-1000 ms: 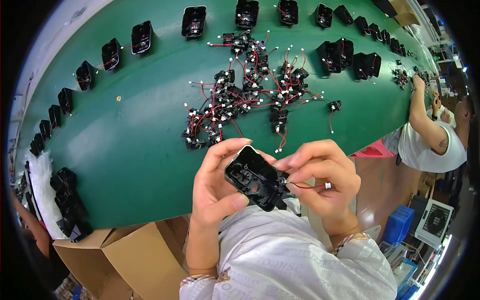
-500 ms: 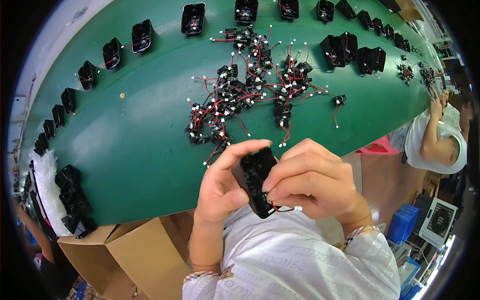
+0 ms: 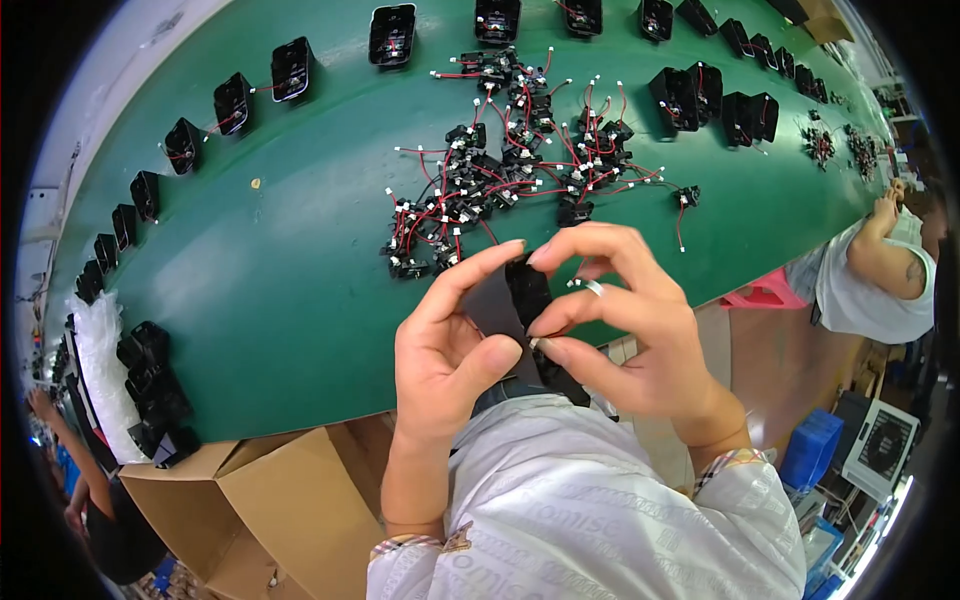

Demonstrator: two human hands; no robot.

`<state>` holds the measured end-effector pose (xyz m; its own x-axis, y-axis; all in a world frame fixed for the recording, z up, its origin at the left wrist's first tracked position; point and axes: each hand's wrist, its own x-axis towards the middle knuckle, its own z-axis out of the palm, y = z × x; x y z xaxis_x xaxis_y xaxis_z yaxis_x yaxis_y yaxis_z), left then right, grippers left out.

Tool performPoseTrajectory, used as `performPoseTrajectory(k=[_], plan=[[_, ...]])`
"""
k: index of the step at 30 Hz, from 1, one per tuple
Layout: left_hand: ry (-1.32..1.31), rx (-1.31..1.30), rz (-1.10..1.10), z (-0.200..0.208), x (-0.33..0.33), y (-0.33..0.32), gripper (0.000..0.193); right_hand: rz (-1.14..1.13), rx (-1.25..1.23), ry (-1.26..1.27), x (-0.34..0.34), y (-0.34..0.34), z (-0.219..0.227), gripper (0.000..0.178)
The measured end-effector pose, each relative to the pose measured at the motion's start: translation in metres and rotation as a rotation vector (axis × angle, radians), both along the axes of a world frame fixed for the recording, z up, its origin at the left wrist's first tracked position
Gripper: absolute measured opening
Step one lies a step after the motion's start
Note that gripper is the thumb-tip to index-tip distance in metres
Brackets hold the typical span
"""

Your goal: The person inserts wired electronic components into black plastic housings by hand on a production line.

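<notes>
Close above the near table edge, my left hand (image 3: 450,350) grips a black plastic housing (image 3: 493,303) by its flat side, thumb on the near side and fingers round the far one. The housing is tilted, its hollow side turned toward my right hand (image 3: 640,345). That hand's thumb and a fingertip pinch a small white plug (image 3: 534,343) at the opening, while another fingertip touches the far rim. Fingers hide most of the cavity, and the wire is out of sight. Beyond my hands lies a pile of small black parts (image 3: 470,190) with red-black wires and white plugs.
More black housings (image 3: 292,68) stand along the far edge of the green table (image 3: 300,250). At left are stacked black housings (image 3: 150,375) and clear plastic wrap (image 3: 100,370). An open cardboard box (image 3: 290,490) is below. A co-worker (image 3: 880,275) works at right.
The housing has turned, showing its flat side more. My right hand has moved up along it with fingers more spread. The white plug that dangled below now shows at the fingertips.
</notes>
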<state>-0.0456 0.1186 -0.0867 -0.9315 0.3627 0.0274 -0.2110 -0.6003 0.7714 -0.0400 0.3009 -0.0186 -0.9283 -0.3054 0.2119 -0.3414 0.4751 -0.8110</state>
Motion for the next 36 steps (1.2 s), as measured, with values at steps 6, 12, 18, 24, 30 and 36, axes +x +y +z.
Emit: performPoseTrajectory(k=[6,12,18,24,30,36], plan=[[-0.103,-0.004,-0.039,0.01,-0.002,0.007,0.054,-0.026,-0.377,-0.232,0.005,0.01,-0.025,0.015],[-0.264,-0.005,-0.153,0.018,-0.008,0.002,0.046,-0.082,-0.385,-0.197,0.008,0.009,-0.018,0.016],[-0.262,-0.161,-0.26,0.022,-0.009,0.0,0.042,-0.011,-0.26,-0.3,-0.001,0.018,-0.001,0.014],[-0.247,0.016,-0.082,0.024,-0.003,0.004,0.043,0.011,-0.342,-0.299,-0.002,0.001,-0.01,0.015],[-0.271,0.044,-0.124,0.023,-0.006,0.007,0.042,-0.084,-0.533,-0.254,0.011,0.006,-0.024,0.017],[-0.283,0.019,-0.172,0.022,-0.006,0.004,0.042,-0.13,-0.206,-0.135,0.009,0.005,-0.002,0.016]])
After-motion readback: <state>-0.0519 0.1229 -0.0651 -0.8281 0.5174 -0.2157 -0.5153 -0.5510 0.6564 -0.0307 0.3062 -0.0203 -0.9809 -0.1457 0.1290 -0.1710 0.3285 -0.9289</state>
